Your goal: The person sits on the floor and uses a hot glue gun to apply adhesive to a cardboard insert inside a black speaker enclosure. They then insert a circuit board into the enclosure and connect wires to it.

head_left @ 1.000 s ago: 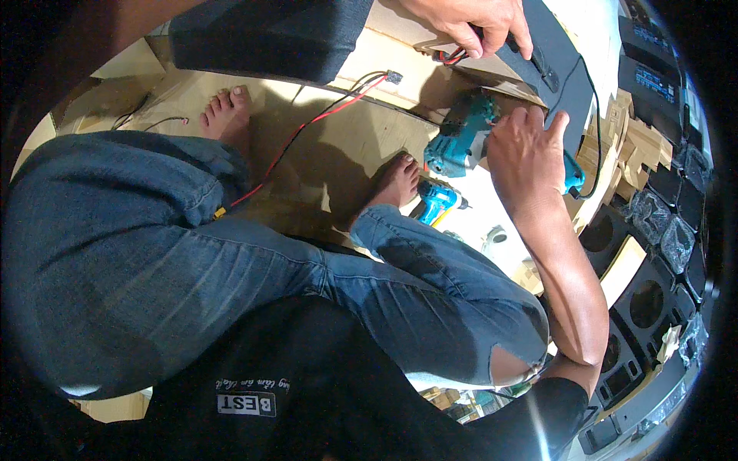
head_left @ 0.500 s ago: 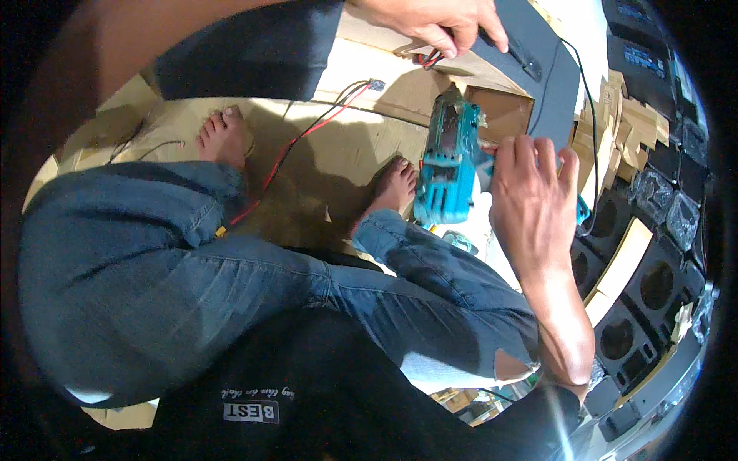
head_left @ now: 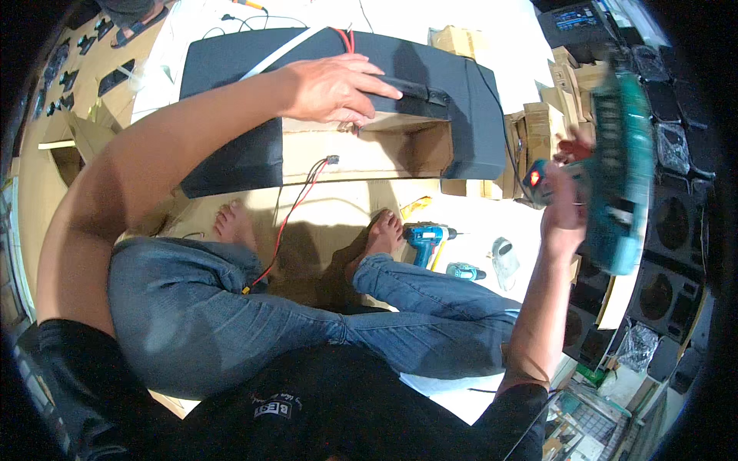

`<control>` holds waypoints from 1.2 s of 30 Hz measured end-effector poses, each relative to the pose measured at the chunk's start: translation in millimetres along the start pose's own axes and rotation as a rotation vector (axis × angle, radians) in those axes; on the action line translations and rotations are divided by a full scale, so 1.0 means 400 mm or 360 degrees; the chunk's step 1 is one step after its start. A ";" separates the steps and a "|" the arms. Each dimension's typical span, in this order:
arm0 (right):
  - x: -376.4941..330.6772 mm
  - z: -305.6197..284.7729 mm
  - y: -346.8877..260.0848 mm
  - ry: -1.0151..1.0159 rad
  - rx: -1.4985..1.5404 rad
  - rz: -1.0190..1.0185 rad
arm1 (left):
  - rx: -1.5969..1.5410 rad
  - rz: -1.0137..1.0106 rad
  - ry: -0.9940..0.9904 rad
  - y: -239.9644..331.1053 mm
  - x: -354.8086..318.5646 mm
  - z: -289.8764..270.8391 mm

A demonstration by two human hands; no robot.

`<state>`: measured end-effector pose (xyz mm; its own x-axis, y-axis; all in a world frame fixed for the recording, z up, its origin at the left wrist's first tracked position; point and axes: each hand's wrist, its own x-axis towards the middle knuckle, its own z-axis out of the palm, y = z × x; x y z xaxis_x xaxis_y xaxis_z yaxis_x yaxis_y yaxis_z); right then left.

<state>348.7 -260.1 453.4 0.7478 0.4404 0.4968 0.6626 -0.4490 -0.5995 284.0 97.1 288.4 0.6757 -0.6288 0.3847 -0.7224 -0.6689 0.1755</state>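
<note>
Black cabinet (head_left: 419,65): beneath left hand (head_left: 334,88), fingers part-spread (grip on anything: cannot tell). Teal power tool (head_left: 619,169): in right hand (head_left: 565,203), fingers curled round its handle. Black shirt (head_left: 323,392): white lettering (head_left: 273,409).

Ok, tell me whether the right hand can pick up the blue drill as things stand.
Probably not: the right hand grips the teal power tool, which leaves it little room to grasp more, though nothing visible covers the blue drill.

The right hand (head_left: 565,203) has swung the teal power tool (head_left: 621,173) away from the black box (head_left: 477,107), out to the right. The blue drill (head_left: 423,240) is uncovered again.
</note>
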 end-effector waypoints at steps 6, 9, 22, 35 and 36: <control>0.065 -0.130 -0.175 0.0036 0.1903 0.0064 | -0.0197 -0.0234 0.0090 0.034 0.031 -0.019; -0.015 -0.040 -0.166 -0.0033 0.2624 0.0088 | -0.0296 -0.0423 0.0173 0.036 0.004 -0.035; -0.475 0.433 -0.113 0.0532 0.2817 0.1519 | -0.0152 -0.0200 0.0168 0.018 0.011 -0.046; -0.456 0.590 -0.029 0.0717 0.2580 0.1851 | -0.0161 -0.0131 0.0130 0.007 0.012 -0.055; -0.446 0.597 -0.023 0.0736 0.2558 0.1846 | -0.0162 -0.0130 0.0126 0.006 0.012 -0.056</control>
<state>199.4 -149.0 220.3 0.8317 0.2038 -0.5164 -0.4706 0.7524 -0.4609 282.2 101.5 310.9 0.7220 -0.5379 0.4351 -0.6793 -0.6704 0.2985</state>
